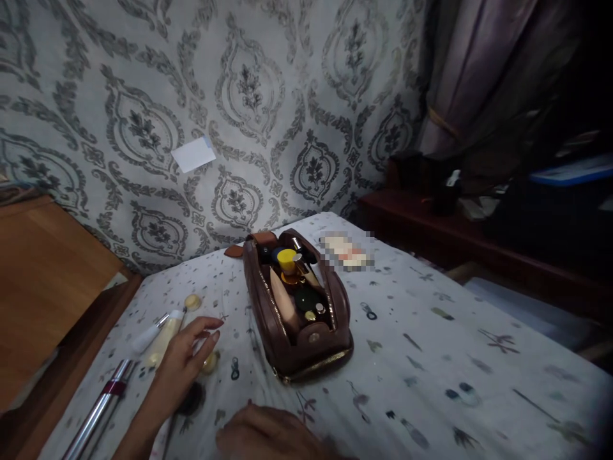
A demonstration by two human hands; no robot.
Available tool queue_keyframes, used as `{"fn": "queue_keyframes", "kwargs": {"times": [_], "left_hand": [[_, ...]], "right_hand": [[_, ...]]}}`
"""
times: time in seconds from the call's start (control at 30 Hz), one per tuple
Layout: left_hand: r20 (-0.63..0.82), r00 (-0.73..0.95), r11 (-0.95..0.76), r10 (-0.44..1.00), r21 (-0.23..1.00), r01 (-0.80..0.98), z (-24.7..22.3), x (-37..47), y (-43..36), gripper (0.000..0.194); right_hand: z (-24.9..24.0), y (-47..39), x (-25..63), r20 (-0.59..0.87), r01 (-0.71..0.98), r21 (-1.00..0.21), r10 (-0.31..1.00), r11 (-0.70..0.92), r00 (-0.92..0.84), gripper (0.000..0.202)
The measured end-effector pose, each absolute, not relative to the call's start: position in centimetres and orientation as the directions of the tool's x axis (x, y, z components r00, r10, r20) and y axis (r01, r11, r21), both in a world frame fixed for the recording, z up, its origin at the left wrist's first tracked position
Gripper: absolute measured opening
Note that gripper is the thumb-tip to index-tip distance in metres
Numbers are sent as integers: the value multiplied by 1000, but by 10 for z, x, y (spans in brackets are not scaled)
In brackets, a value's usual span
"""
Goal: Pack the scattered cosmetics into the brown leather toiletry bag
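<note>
A brown leather bag lies unzipped on the patterned white cloth. Inside it are a yellow-capped item, a beige tube, a dark green round item and some small bottles. To the bag's left, my left hand hovers with thumb and fingers apart, holding nothing. Beside that hand lie a cream tube, a white tube and small round gold-coloured items, one behind the tubes. Below the bag, at the bottom edge, is my right hand, blurred, its fingertips hard to make out.
A long silver tube with a dark red band lies at the lower left. Wooden furniture borders the cloth on the left. A pixelated flat item rests behind the bag at right. A dark red ledge runs along the right.
</note>
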State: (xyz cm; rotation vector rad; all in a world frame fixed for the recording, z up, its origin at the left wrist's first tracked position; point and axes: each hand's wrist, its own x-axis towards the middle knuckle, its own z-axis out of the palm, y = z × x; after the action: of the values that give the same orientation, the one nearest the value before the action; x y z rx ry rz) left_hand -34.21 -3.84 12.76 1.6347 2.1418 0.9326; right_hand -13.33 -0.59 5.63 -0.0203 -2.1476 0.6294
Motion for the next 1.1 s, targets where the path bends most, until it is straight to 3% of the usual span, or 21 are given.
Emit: {"fn": "queue_keyframes", "kwargs": {"times": [0.1,0.17,0.3,0.4,0.5,0.7,0.87,1.0,1.1], "left_hand": [[181,-352,159,918,647,746,123,-350,-44,32],[205,-398,180,894,650,738,121,-360,-49,31],[255,-473,211,844,652,728,115,-381,-62,29],[202,-465,235,862,654,719,111,-385,-70,30],[168,-385,217,907,597,772,105,-379,-75,30],[105,-320,238,942,463,854,87,-372,-81,41],[150,-393,228,907,611,758,80,-372,-81,35],[204,-366,71,908,785,615,78,-365,-82,39],[274,-299,-40,914,794,607,76,-355,-84,37]], "right_hand": [[66,-8,-134,724,-195,-394,172,898,-668,13],[72,-8,-135,673,-206,-524,254,826,-695,25],[71,-3,-153,432,-146,-860,546,489,-718,29],[61,1,-178,134,-75,-991,686,115,-715,24],[51,4,-199,-32,-79,-989,710,-123,-704,25],[37,5,-205,-30,-101,-985,720,-138,-693,27],[33,9,-200,-89,-126,-957,676,-263,-731,48],[33,11,-206,-128,-246,-852,639,-463,-759,68],[34,11,-208,-91,-263,-818,567,-511,-819,66]]}}
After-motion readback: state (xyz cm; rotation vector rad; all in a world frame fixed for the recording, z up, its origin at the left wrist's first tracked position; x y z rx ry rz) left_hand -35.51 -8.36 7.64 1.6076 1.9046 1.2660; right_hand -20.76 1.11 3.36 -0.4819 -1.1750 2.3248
